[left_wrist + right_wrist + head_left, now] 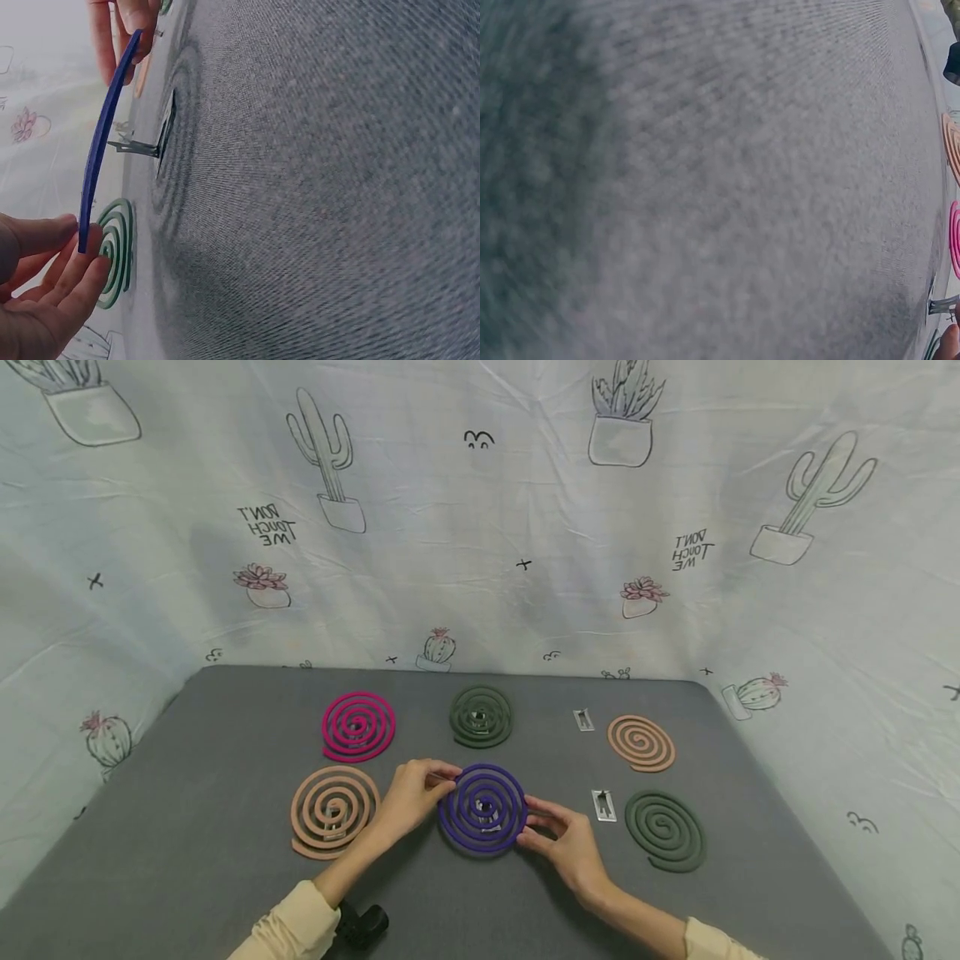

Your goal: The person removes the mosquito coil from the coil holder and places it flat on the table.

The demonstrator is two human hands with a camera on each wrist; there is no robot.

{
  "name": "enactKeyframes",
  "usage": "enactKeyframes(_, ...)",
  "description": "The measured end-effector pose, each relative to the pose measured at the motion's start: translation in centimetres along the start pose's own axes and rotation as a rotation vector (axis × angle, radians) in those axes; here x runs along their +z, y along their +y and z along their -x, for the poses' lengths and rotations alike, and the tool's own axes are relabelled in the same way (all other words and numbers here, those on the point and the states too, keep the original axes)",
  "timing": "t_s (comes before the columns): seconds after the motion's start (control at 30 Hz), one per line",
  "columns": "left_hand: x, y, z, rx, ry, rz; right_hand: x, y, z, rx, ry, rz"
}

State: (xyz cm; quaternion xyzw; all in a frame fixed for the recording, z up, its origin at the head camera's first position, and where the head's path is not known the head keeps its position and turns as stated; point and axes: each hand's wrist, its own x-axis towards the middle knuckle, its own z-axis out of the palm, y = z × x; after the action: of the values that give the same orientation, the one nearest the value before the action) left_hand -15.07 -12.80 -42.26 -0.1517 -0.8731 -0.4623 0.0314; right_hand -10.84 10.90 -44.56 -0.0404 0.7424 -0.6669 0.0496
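Both hands hold a dark blue spiral mosquito coil [486,767] between them. My left hand [411,795] pinches its upper left edge with thumb and fingers. On the opposite side, my right hand [568,845] grips the right edge. The left wrist view shows the coil edge-on, raised above the grey cloth, with a small metal coil stand [135,148] upright beneath it. Through the coil's rings, part of that stand shows in the head view. The right wrist view catches mostly grey cloth, with fingertips [949,343] at its lower right corner.
A pink coil [358,695], a dark green coil [481,745] and an orange coil [335,769] sit over metal stands. At right lie another orange coil [641,740], a green coil [663,828] and two flat metal stands [583,720]. A black object [367,928] is beside the left sleeve.
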Motion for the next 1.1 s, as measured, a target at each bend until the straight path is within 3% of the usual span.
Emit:
enactKeyframes(0.27,-0.3,0.5,-0.1,-0.010,0.009,0.047,-1.2,0.0,-0.4,-0.127,-0.122,-0.061)
enactKeyframes(0.63,-0.5,0.8,0.4,-0.070,-0.118,0.173,-2.4,-0.1,-0.6,-0.095,-0.190,-0.013)
enactKeyframes(0.9,-0.2,1.0,1.0,-0.118,-0.143,0.308,-3.2,-0.1,-0.8,-0.096,-0.176,-0.028)
enactKeyframes(1.1,0.3,1.3,1.1,-0.159,-0.173,0.430,-3.7,0.6,-0.5,-0.104,-0.221,-0.035)
